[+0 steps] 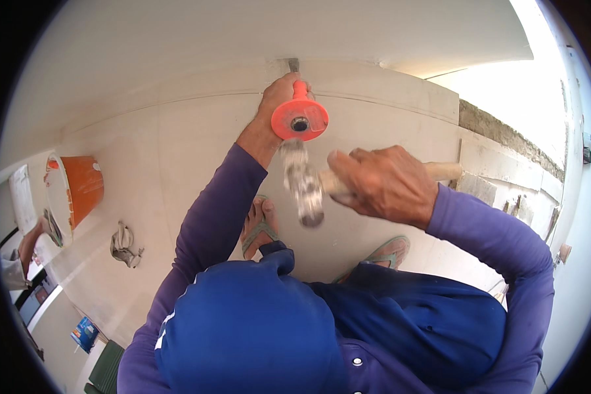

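My left hand (279, 105) is wrapped round a chisel (299, 111) with a red-orange grip and a round hand guard. The chisel's metal blade (293, 64) meets the foot of the pale wall, where the surface looks chipped. In my right hand (387, 184) is the wooden handle of a hammer (302, 184). Its metal head, slightly smeared by motion, hangs just on my side of the chisel's struck end. Whether the two touch, I cannot tell.
An orange bucket (84, 187) lies at the left, with a crumpled pale cloth or glove (123, 244) nearby. Another person's arm (31, 246) shows at the far left edge. Rough broken edging (505, 134) and loose pale slabs (499, 167) lie at the right. My sandalled feet (261, 226) are below the hammer.
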{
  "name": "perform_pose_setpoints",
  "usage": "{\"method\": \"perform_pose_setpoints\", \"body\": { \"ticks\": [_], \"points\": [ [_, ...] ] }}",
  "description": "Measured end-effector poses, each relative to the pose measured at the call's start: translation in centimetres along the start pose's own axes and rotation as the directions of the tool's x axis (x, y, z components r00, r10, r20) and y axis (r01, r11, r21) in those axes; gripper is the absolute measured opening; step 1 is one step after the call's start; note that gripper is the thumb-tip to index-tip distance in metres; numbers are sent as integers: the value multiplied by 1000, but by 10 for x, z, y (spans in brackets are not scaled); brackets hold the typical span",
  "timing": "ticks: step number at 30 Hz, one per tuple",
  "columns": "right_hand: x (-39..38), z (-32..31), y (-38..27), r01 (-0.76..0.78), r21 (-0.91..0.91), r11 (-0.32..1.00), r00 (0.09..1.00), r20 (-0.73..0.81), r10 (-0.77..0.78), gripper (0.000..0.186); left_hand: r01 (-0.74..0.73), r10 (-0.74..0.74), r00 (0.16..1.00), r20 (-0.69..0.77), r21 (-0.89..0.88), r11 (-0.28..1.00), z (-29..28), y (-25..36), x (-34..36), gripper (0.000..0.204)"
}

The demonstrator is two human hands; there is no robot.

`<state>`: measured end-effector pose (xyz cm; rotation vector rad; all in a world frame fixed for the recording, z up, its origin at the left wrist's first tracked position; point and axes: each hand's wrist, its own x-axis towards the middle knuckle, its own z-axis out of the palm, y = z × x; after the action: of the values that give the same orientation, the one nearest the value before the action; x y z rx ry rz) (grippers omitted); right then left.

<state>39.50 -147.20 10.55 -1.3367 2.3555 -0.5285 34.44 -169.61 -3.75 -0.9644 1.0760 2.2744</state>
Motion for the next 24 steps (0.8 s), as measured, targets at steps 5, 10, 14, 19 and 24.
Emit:
{"method": "perform_pose_setpoints", "body": {
  "ticks": [5,10,14,19,24],
  "points": [
    [8,-1,16,-182,-17,983,982,48,183,34,-62,60,998,23,121,991,19,6,-7,26],
    [1,-17,-1,60,41,997,996,-64,-57,32,-194,180,981,74,344,919,11,12,-6,21],
    [5,-8,7,-268,65,961,962,69,263,29,-197,156,977,144,340,920,7,12,-3,18],
    [0,-12,7,-269,119,956,963,54,265,28,-114,126,992,-12,346,931,8,10,-13,22],
    [-23,3,-6,-293,177,939,950,168,265,31,-78,71,997,34,341,937,5,8,-19,29]
  ]
}}
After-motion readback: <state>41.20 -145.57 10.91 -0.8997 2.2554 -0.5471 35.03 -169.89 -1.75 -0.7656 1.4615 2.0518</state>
